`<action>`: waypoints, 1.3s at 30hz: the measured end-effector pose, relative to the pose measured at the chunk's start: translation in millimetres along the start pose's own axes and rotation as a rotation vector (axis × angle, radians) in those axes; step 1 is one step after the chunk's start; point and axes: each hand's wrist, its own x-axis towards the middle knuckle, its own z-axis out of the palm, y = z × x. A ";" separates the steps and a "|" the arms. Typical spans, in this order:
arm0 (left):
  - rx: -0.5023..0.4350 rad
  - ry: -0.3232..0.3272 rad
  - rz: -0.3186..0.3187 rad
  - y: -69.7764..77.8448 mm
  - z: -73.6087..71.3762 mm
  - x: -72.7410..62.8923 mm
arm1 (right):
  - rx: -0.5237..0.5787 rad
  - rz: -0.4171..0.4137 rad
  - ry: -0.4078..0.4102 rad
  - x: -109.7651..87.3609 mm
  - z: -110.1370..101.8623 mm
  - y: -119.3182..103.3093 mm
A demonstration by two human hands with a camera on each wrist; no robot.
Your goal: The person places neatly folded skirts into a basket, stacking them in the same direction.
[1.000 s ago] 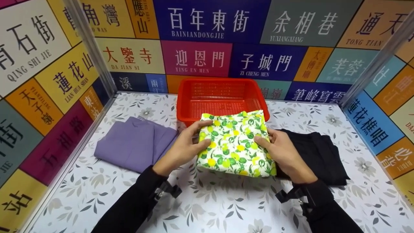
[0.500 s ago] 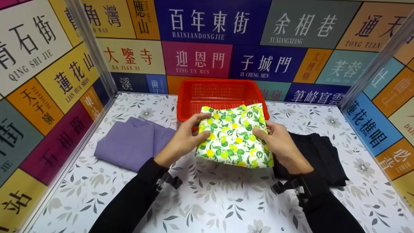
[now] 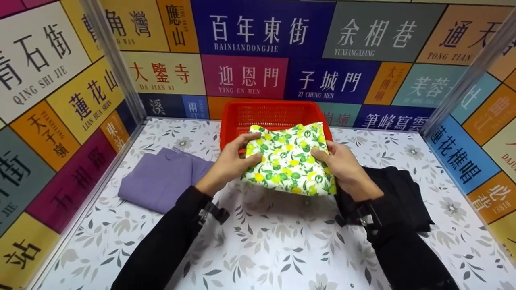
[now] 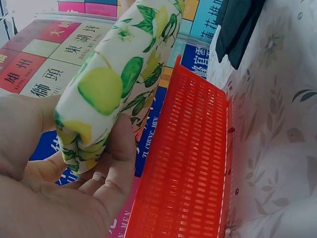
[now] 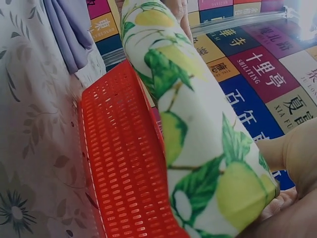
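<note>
The folded white fabric piece printed with yellow lemons and green leaves [image 3: 286, 159] was held at the centre of the head view, raised off the white table with a grey leaf-and-flower print [image 3: 262, 257]. Grip state: the left hand [image 3: 229, 161] pinched its left edge and the right hand [image 3: 342, 163] pinched its right edge, each thumb on the upper face. The left wrist view showed fingers curled under the folded edge. Position: the lemon-print piece overlapped the near part of the red rectangular perforated plastic basket [image 3: 278, 114], upper centre of the frame; contact with the rim could not be determined. Completed, by judgement: folding and lifting of the lemon-print piece. Folding also appeared finished for the purple fabric piece [image 3: 155, 181], left of the frame, and the black fabric piece [image 3: 393, 197], right of the frame; both lay outside the basket. Outstanding: the lemon-print piece had not yet been set down, and neither grip was released
</note>
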 end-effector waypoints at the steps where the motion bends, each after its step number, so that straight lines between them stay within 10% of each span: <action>1: -0.001 0.003 0.001 0.5 -0.4 2.4 | 0.006 0.006 -0.002 2.6 -0.2 -1.4; 25: 0.008 0.062 -0.099 4.6 -8.1 60.8 | 0.129 0.016 -0.007 62.6 -13.9 -15.1; 39: 0.004 0.124 -0.048 -9.2 -20.2 75.0 | 0.116 -0.019 0.023 92.1 -5.6 -21.6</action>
